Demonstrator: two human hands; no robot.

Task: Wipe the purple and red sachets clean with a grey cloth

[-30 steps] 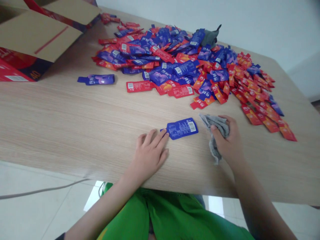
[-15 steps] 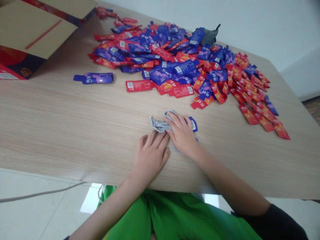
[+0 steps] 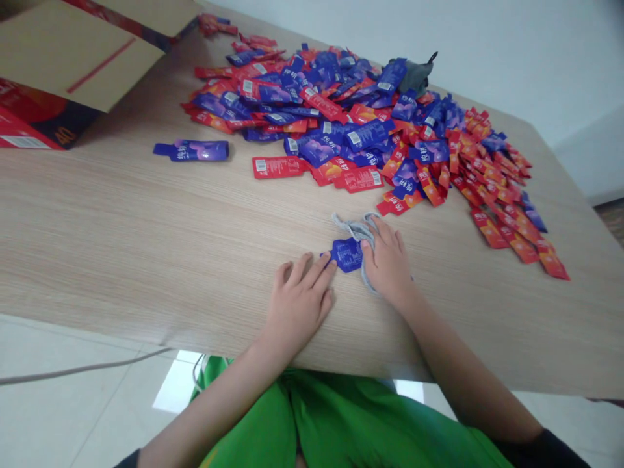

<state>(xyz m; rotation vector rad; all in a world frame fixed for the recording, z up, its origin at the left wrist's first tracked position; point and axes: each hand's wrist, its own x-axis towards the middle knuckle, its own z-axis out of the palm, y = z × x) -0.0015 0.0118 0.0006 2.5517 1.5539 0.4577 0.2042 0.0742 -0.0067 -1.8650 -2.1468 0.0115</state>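
A blue-purple pouch (image 3: 347, 255) lies flat on the table in front of me, its printed back facing up. My left hand (image 3: 299, 299) rests on the tabletop with fingers stretched out, their tips pressing the pouch's narrow left end. Over the pouch's right part, my right hand (image 3: 390, 263) is closed on a grey cloth (image 3: 358, 229) and presses it down. The cloth is crumpled, and one end sticks out to the left. The pouch's right end is hidden under the hand and cloth.
A large heap of red and blue pouches (image 3: 322, 140) spreads across the back of the table (image 3: 121, 247). One blue pouch (image 3: 192, 151) lies apart at left. An open cardboard box (image 3: 92, 65) stands back left. A dark grey cloth item (image 3: 415, 78) sits behind the heap.
My right hand has slid right along the pouch with the cloth, uncovering the pouch's left and middle parts. My left hand has stayed nearly in place.
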